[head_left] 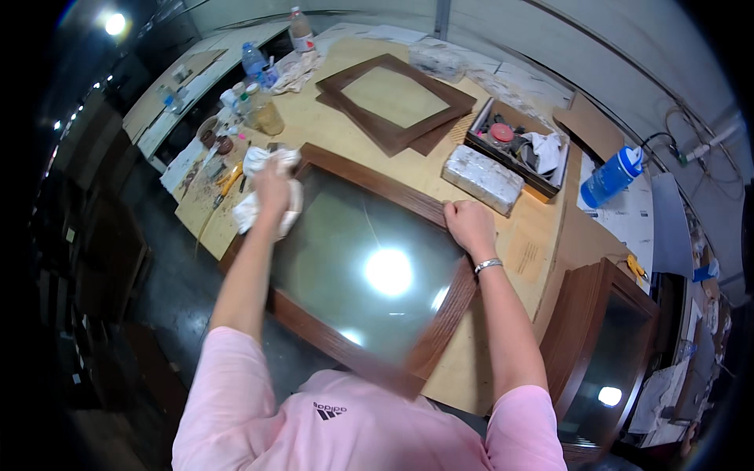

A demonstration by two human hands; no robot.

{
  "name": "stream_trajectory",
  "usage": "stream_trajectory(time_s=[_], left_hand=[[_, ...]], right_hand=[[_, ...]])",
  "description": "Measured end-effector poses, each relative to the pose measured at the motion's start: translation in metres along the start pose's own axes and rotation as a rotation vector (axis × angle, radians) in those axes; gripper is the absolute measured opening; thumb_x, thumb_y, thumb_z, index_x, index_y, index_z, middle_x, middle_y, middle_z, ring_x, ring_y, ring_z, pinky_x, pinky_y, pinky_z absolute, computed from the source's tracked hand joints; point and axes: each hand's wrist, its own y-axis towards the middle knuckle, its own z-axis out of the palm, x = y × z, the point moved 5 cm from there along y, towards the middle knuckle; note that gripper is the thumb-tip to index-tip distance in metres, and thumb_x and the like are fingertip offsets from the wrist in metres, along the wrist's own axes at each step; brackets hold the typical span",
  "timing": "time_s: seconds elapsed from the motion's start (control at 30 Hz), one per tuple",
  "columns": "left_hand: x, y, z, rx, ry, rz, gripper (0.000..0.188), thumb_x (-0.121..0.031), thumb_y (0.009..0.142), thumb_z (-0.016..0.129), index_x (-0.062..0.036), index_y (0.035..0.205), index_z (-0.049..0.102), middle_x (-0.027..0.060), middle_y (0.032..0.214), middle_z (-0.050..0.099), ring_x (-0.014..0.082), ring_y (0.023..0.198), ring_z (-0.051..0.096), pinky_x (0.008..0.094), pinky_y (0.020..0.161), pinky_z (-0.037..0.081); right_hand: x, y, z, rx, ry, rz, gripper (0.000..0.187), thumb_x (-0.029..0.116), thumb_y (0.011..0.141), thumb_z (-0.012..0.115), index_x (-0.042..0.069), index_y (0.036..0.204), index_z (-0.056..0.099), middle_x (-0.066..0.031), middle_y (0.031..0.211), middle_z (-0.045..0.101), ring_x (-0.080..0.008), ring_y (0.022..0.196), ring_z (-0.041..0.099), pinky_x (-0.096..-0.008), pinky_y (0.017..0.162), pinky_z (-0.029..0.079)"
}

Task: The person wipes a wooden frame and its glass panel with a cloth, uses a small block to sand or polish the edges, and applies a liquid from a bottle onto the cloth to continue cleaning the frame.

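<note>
The left hand (272, 187) gripped a cloth (292, 213), the right hand (473, 228) gripped a corner of the frame (377, 185), and, because this overhung the worktop's (314, 129) near edge, uneven wiping pressure could have tipped it off.

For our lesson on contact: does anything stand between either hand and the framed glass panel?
Yes, for the left hand: a white cloth bunched under it, at the upper left of the panel. Nothing visible separates the right hand from its frame.
</note>
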Motion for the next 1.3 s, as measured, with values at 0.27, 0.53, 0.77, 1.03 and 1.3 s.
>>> stream_trajectory(time_s=[0.27, 0.53, 0.77, 1.03, 1.3], left_hand=[[-0.241, -0.263, 0.014, 1.115, -0.638, 0.745, 0.047, 0.0, 0.077, 0.062, -0.0032, 0.124, 0.066, 0.0198, 0.115, 0.067, 0.0361, 0.108, 0.061, 0.0447, 0.1, 0.045], [-0.082, -0.04, -0.024, 0.449, -0.645, -0.023, 0.054, -0.022, 0.086, 0.069, -0.0034, 0.136, 0.057, 0.016, 0.13, 0.063, 0.0237, 0.112, 0.063, 0.0372, 0.096, 0.051], [-0.262, -0.243, -0.006, 0.427, -0.523, 1.118, 0.02, -0.02, 0.083, 0.06, -0.0122, 0.102, 0.063, 0.0109, 0.093, 0.06, 0.0304, 0.09, 0.059, 0.0467, 0.082, 0.046], [0.013, -0.073, -0.093, 0.127, 0.006, 0.533, 0.022, -0.005, 0.085, 0.059, -0.0052, 0.107, 0.065, 0.0144, 0.104, 0.065, 0.0368, 0.097, 0.06, 0.0447, 0.085, 0.049], [-0.066, -0.19, -0.051, 0.328, -0.036, 0.721, 0.042, -0.011, 0.082, 0.063, -0.0094, 0.124, 0.061, 0.0115, 0.125, 0.061, 0.0305, 0.117, 0.057, 0.0444, 0.105, 0.043]], right_hand=[[-0.033, -0.002, -0.007, -0.043, -0.022, -0.012, 0.048, 0.039, 0.095, 0.05, 0.0, 0.077, 0.073, -0.0254, 0.077, 0.068, -0.0425, 0.077, 0.067, -0.0508, 0.076, 0.053], [-0.002, 0.0, -0.006, -0.032, -0.076, 0.007, 0.049, 0.039, 0.096, 0.049, 0.001, 0.079, 0.075, -0.0246, 0.078, 0.068, -0.042, 0.076, 0.067, -0.0499, 0.077, 0.054], [-0.022, 0.004, -0.004, -0.017, -0.125, 0.059, 0.049, 0.041, 0.096, 0.049, 0.002, 0.081, 0.075, -0.0246, 0.079, 0.069, -0.0423, 0.077, 0.068, -0.0497, 0.078, 0.054], [-0.017, 0.001, -0.002, -0.03, -0.125, 0.087, 0.05, 0.042, 0.095, 0.051, 0.0, 0.083, 0.075, -0.0269, 0.08, 0.069, -0.0431, 0.079, 0.069, -0.0503, 0.078, 0.054], [-0.021, 0.004, -0.008, -0.026, -0.136, 0.084, 0.051, 0.042, 0.096, 0.049, -0.001, 0.083, 0.074, -0.0279, 0.082, 0.068, -0.0441, 0.081, 0.068, -0.0506, 0.079, 0.053]])
